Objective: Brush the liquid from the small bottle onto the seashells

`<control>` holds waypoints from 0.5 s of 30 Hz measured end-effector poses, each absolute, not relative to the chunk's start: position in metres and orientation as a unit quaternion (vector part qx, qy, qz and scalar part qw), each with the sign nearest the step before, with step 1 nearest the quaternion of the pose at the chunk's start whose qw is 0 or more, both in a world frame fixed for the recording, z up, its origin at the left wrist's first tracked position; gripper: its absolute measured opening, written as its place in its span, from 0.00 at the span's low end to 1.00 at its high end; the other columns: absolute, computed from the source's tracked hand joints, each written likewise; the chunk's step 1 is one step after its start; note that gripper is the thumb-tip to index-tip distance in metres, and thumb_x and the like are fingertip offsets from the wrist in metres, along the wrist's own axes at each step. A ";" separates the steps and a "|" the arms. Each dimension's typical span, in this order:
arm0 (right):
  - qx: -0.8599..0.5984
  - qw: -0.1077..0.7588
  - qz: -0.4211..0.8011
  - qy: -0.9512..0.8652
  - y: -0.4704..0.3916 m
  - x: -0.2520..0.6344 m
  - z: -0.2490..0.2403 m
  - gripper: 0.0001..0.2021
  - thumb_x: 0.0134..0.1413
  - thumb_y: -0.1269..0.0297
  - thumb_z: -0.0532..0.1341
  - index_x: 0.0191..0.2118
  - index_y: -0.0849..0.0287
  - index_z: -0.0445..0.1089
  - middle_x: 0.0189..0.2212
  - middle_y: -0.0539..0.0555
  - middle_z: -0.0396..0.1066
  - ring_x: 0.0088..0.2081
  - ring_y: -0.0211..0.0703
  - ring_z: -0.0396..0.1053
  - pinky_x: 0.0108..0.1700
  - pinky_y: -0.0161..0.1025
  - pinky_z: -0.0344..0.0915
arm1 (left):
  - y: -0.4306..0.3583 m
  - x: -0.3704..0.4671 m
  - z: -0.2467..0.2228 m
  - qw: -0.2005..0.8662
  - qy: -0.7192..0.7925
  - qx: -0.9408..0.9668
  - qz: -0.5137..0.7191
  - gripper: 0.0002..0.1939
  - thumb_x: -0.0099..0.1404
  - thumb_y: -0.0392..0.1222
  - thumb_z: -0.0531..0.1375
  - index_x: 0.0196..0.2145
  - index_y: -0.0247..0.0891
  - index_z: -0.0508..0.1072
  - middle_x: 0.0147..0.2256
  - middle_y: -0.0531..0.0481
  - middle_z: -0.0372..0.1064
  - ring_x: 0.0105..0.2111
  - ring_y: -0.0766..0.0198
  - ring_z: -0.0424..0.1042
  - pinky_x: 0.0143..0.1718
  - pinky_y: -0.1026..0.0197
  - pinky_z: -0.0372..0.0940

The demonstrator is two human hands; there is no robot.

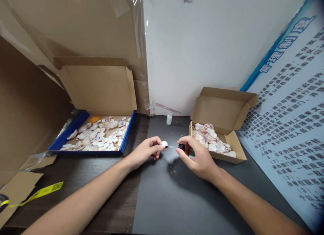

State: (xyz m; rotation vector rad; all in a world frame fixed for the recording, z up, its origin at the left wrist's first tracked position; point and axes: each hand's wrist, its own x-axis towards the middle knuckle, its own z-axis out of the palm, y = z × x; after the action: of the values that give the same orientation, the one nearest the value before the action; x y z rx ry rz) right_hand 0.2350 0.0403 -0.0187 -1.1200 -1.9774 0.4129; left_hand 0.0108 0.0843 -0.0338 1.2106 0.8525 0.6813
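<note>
Between thumb and fingers, my left hand (149,148) pinches a small white shell (164,144). My right hand (193,154) is closed around a black cap (181,147), from which a thin applicator points left toward the shell. A small dark spot shows at the shell's lower right edge, near the applicator's tip; whether they touch is hard to tell. Behind both hands, a small clear bottle (169,119) with whitish contents stands upright on the dark grey mat (162,201).
On the left is an open blue-edged box (130,130) of shells, its lid raised. An open cardboard box (241,150) of shells stands at the right. Cardboard pieces (25,184) and a yellow strip (45,191) lie at far left. A printed poster (288,127) borders the right side.
</note>
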 end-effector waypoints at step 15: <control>-0.446 0.399 0.154 -0.786 0.040 0.235 -0.019 0.04 0.61 0.64 0.58 0.40 0.57 0.65 0.29 0.50 0.66 0.27 0.37 0.64 0.32 0.36 0.63 | 0.083 0.012 -0.032 0.690 0.383 0.528 0.313 0.14 0.59 0.46 0.66 0.31 0.35 0.66 0.29 0.51 0.69 0.22 0.73 0.63 0.24 0.69 0.58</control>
State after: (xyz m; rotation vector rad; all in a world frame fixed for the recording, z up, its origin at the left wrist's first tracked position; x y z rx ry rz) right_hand 0.2350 0.0403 -0.0194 -1.1278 -1.9896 0.3891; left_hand 0.0119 0.0833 -0.0324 1.1809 0.8562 0.6993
